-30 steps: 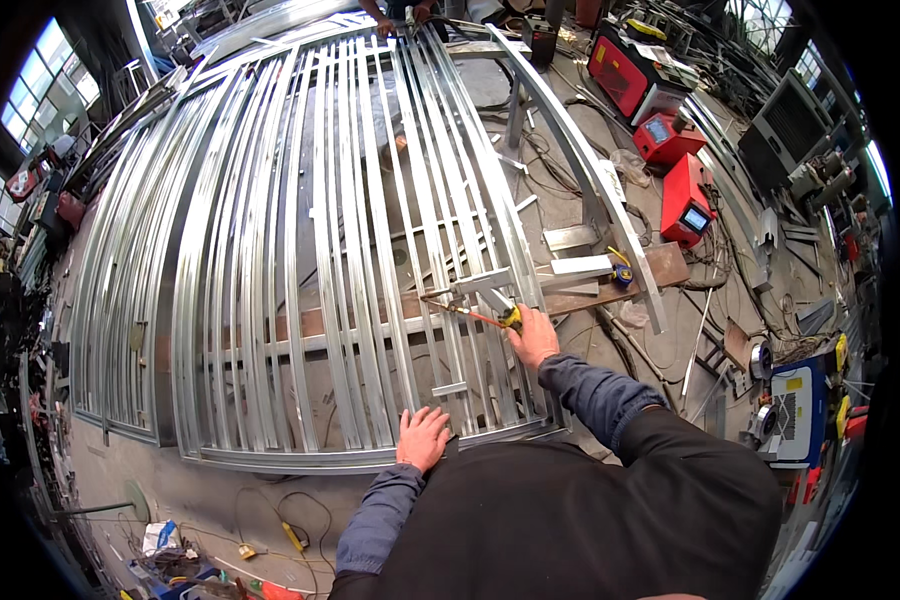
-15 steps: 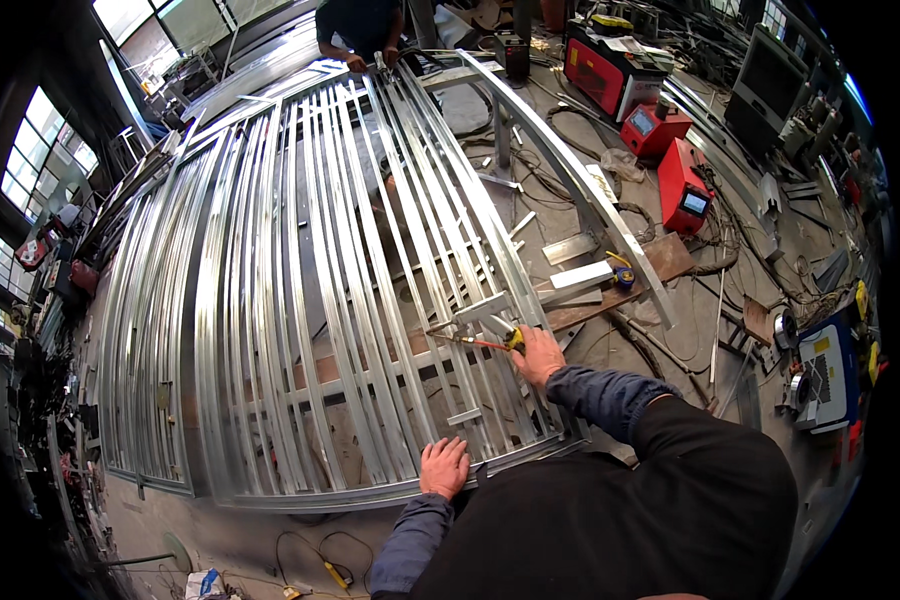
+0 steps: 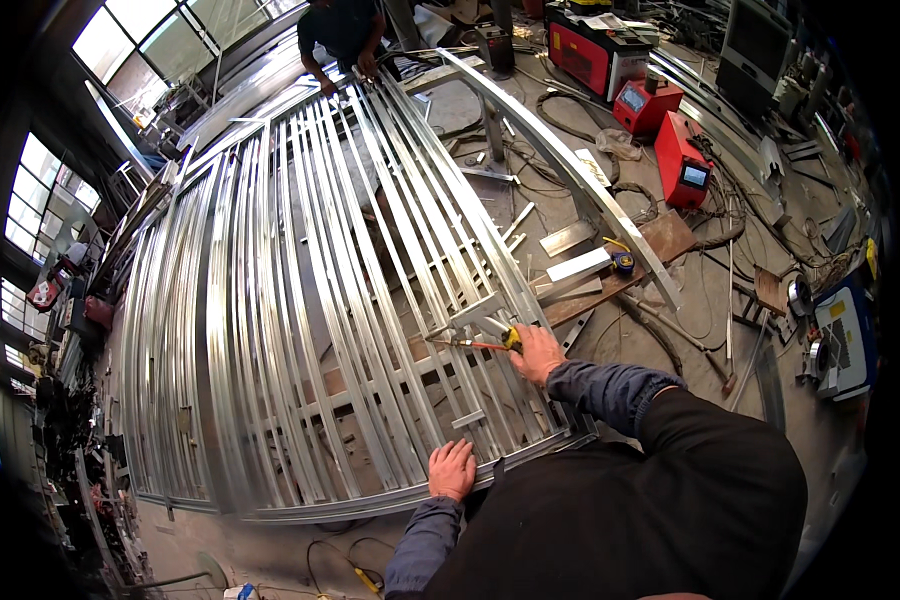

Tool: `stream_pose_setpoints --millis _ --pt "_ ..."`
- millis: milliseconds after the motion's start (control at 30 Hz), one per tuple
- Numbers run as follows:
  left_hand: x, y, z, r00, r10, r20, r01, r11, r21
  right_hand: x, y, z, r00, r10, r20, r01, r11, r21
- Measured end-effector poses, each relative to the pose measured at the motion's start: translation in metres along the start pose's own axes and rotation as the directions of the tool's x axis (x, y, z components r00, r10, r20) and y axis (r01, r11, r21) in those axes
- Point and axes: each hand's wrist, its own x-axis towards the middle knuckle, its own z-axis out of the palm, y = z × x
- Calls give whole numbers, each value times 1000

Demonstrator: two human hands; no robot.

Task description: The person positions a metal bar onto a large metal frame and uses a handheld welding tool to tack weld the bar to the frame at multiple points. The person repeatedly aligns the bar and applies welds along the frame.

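Note:
A large frame of shiny metal bars (image 3: pixel 315 400) fills the middle. My left hand (image 3: pixel 452 469) lies on its near edge, fingers stretched out flat, holding nothing. Farther up on the right side, my right hand (image 3: pixel 537 354) is closed around a yellow-and-black-handled tool (image 3: pixel 513 339). From that handle a thin orange shaft (image 3: pixel 483 345) points left across the bars; its exact kind is unclear. Just beyond the tool, a short metal piece (image 3: pixel 477 310) rests at an angle on the frame. A smaller offcut (image 3: pixel 467 419) lies between the tool and my left hand.
Another person (image 3: pixel 340 40) stands at the far end, hands at the frame. Red machines (image 3: pixel 682 165) and cables are on the floor to the right. A curved metal beam (image 3: pixel 580 185) runs along the right side, near a tape measure (image 3: pixel 622 262). A white-and-blue machine (image 3: pixel 843 345) stands far right.
The view has turned slightly. My hands keep about the same places on the frame and the tool. At the far end, the other person's hands have shifted a little and spread apart.

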Motion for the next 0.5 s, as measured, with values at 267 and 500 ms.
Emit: stream_pose_setpoints --millis 267,500 --pt "2 -1 1 1000 9 24 -9 1000 9 -1 3 2 1000 -11 -15 11 1000 -1" --pt "2 -1 1 1000 4 26 -3 1000 -12 -1 3 6 1000 -7 -19 6 1000 -17"
